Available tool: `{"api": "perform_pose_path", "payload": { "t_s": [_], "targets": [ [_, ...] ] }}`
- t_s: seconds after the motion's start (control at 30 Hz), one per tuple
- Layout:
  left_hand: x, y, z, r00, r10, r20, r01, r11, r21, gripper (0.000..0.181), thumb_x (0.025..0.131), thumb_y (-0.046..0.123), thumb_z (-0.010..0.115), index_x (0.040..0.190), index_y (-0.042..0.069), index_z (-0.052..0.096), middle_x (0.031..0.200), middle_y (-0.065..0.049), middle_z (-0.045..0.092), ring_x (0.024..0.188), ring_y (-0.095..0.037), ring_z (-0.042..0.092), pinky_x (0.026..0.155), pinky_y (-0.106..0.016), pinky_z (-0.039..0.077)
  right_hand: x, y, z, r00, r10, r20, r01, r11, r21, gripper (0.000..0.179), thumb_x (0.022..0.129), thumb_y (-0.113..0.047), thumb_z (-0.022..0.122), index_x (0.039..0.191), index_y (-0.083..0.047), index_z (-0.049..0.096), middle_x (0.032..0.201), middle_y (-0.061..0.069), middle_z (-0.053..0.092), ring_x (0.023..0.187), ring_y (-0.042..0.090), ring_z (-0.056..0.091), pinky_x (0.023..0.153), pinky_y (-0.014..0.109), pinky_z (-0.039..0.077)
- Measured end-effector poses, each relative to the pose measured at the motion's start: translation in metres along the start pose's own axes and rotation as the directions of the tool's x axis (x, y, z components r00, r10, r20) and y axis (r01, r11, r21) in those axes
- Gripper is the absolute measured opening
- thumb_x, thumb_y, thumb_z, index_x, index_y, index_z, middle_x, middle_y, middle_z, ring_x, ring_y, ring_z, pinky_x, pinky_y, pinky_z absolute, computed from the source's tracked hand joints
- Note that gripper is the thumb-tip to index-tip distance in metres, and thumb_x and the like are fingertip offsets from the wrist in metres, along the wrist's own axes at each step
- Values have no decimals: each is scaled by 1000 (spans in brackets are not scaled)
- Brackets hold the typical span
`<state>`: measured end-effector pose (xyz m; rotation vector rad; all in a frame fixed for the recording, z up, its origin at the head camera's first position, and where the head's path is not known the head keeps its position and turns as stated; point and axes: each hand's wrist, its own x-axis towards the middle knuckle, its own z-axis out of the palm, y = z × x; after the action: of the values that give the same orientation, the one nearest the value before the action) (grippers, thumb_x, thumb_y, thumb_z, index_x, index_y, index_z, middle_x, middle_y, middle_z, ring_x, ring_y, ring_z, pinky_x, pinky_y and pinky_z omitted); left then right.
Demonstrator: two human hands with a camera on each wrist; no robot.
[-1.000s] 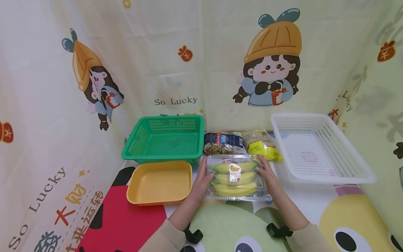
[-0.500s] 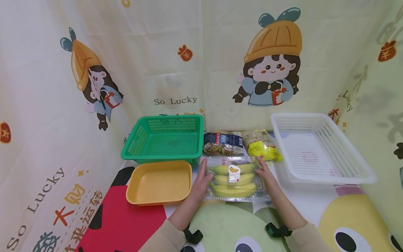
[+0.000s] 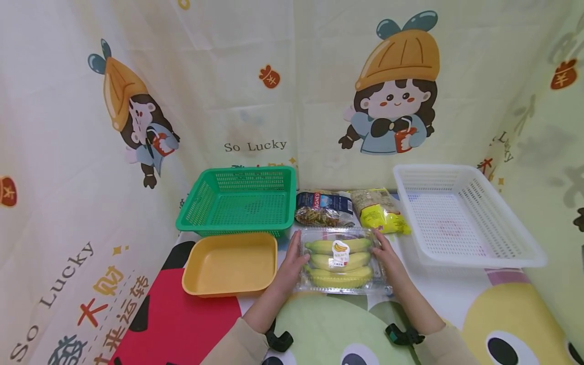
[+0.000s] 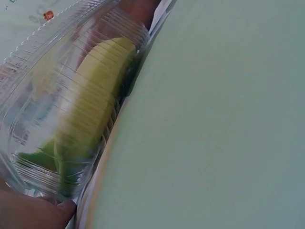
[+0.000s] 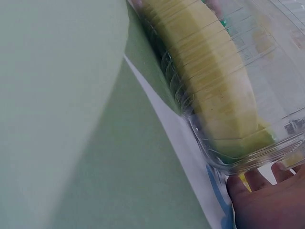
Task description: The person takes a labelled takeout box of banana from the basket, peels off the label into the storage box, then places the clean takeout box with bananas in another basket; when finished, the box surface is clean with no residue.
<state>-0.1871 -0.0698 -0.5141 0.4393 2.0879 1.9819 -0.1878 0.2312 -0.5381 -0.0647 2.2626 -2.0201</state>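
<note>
Head view: the left hand (image 3: 292, 263) and right hand (image 3: 385, 258) grip opposite short ends of the clear banana box (image 3: 339, 261), which sits on the printed table cover (image 3: 456, 294) between the yellow tray (image 3: 230, 263) and white basket (image 3: 461, 218), before two snack bags (image 3: 349, 207). Left wrist view: the box (image 4: 71, 109) fills the left side, a fingertip (image 4: 33, 212) touching its lower corner. Right wrist view: fingertips (image 5: 267, 198) press beneath the box (image 5: 228, 90) corner.

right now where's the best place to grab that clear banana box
Probably by its two short ends, coming in from either side: the clear banana box is wide, flat and slippery-looking, and the left hand and right hand already hold it there, level on the table.
</note>
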Motion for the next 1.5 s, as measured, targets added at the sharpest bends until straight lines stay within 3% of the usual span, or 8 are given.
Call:
{"api": "perform_pose_path", "payload": {
  "t_s": [0.37, 0.73, 0.97, 1.1, 1.17, 1.23, 1.37, 1.5],
  "targets": [
    [-2, 1, -1, 1000, 2, 7, -2, 1000, -2, 72, 103, 11, 41, 159, 10, -4, 167, -11, -11, 154, -29, -9, 124, -51, 3, 2, 3, -3, 1000, 10, -4, -10, 1000, -3, 60, 105, -25, 36, 160, -26, 14, 168, 6, -3, 153, 38, -8, 118, 67, -5],
    [-2, 0, -4, 999, 0, 36, -3, 997, 72, 73, 103, 14, 42, 160, 13, -3, 167, -11, -10, 154, -31, -7, 123, -56, 4, 0, 4, -4, 1000, 8, -8, -8, 1000, -1, 59, 105, -28, 36, 160, -28, 15, 168, 4, -1, 154, 36, -6, 118, 67, -4],
    [-4, 0, -3, 1000, -19, -3, 19, 997, 69, 71, 103, 15, 44, 161, 19, 1, 168, -7, -6, 155, -29, -4, 124, -54, 5, 0, -3, -6, 1000, 11, 19, -11, 1000, 14, 60, 106, -29, 39, 160, -26, 15, 168, 5, 0, 153, 36, -6, 118, 67, -2],
    [-4, 0, -2, 1000, -4, -16, 5, 998, 67, 71, 104, 14, 43, 161, 16, 2, 168, -9, -5, 155, -29, -3, 124, -53, 5, 0, -15, -10, 999, -27, 29, 29, 998, -50, 61, 105, -28, 41, 160, -19, 16, 167, 12, 9, 153, 40, 4, 119, 66, 6],
    [-4, 0, -1, 1000, -2, -25, 4, 998, 63, 70, 103, 14, 44, 161, 16, 2, 168, -9, -5, 155, -28, -2, 124, -53, 6, -1, -24, -13, 997, -69, 27, 71, 992, -103, 61, 105, -26, 43, 159, -16, 18, 165, 18, 16, 151, 43, 13, 120, 61, 15],
    [-5, 1, -1, 999, -12, -31, 14, 998, 66, 70, 104, 16, 44, 161, 19, 3, 168, -8, -5, 155, -27, -1, 124, -52, 6, -2, -32, -16, 992, -122, 31, 125, 981, -150, 61, 105, -23, 46, 159, -12, 19, 162, 24, 21, 148, 46, 19, 121, 43, 27],
    [-4, 0, -1, 999, -24, -41, 27, 997, 76, 70, 103, 17, 44, 161, 19, 4, 168, -6, -4, 155, -26, -1, 124, -53, 6, -6, -51, -16, 982, -186, 37, 189, 958, -215, 58, 102, -20, 53, 155, -9, 30, 155, 25, 34, 142, 46, 33, 100, 10, 40],
    [-1, -10, -2, 999, -13, -39, 17, 996, 89, 71, 104, 16, 44, 160, 15, 2, 168, -8, -5, 155, -27, -2, 124, -53, 6, -9, -66, -8, 972, -215, 92, 233, 927, -294, 48, 98, -23, 62, 143, -10, 49, 140, 19, 54, 121, 32, 57, 87, 12, 50]
  ]
}}
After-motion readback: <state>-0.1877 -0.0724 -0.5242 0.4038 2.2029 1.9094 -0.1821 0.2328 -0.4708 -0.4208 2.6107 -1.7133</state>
